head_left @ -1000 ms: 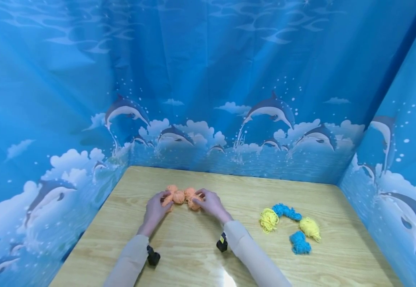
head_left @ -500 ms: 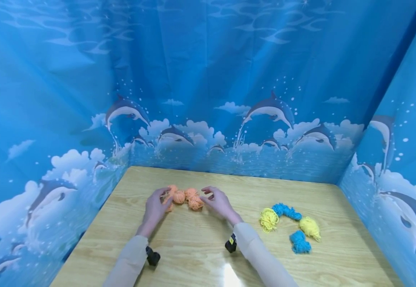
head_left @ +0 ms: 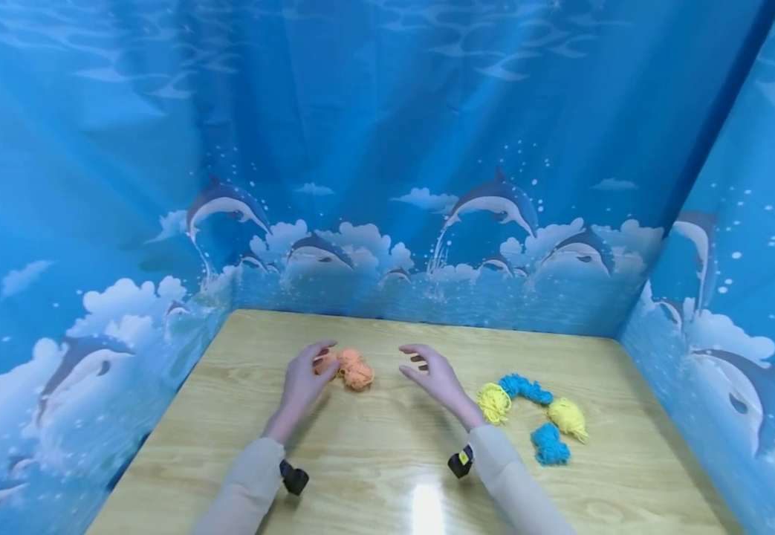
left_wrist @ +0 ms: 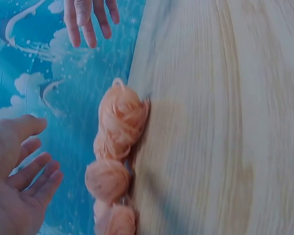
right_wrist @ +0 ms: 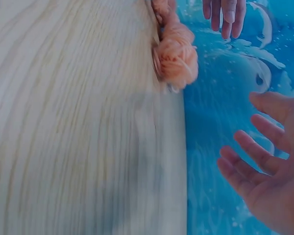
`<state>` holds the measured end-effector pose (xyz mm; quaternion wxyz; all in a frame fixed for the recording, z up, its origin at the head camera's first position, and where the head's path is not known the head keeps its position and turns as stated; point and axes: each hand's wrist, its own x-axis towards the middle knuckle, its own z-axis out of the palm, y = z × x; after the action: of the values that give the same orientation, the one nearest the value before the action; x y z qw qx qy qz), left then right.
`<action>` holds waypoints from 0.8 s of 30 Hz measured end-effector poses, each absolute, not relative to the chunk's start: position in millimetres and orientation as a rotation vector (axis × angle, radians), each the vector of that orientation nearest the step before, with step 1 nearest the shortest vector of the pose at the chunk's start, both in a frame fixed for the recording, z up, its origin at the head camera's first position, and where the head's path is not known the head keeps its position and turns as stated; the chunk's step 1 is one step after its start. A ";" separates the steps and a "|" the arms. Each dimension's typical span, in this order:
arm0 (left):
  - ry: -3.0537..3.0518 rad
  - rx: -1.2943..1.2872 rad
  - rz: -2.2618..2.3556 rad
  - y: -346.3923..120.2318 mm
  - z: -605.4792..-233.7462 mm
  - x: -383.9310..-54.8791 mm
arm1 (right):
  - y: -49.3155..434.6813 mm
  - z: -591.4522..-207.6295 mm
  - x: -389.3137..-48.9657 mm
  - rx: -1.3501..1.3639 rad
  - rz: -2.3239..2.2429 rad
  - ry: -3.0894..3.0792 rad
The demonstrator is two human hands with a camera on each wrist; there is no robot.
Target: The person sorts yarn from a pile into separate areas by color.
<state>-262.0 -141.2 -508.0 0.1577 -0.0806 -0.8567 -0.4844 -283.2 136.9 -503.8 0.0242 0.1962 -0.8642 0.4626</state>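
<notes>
Bundles of orange yarn lie in a row on the wooden table, left of its middle. In the left wrist view the row shows a longer twisted yarn bundle, a round yarn ball and more yarn below. My left hand hovers by the row's left end, fingers loosely bent and holding nothing; from the head it hides part of the yarn. To the right of the row, my right hand hangs above the table, fingers spread and apart from the yarn bundle.
On the right part of the table lie a yellow yarn bundle, a blue yarn bundle, another yellow bundle and another blue bundle. A blue dolphin-print curtain stands behind the table and at its sides.
My right hand has let go of the orange yarn and moved right, away from it. My left hand has come off the yarn and shifted slightly right. The head view has turned a little.
</notes>
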 end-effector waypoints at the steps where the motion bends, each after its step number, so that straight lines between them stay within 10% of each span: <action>1: -2.451 -0.242 -1.394 -138.0 -507.2 -262.0 | 141.2 -502.9 -281.3 0.594 1.433 -2.672; 24: -2.483 -0.436 -1.416 -70.7 -504.6 -265.4 | 231.2 -487.0 -249.9 0.382 1.359 -2.633</action>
<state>-265.4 -70.7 -504.6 0.1250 -0.1498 -0.8520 -0.4858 -249.9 231.2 -487.0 0.0767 0.1274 -0.8787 0.4536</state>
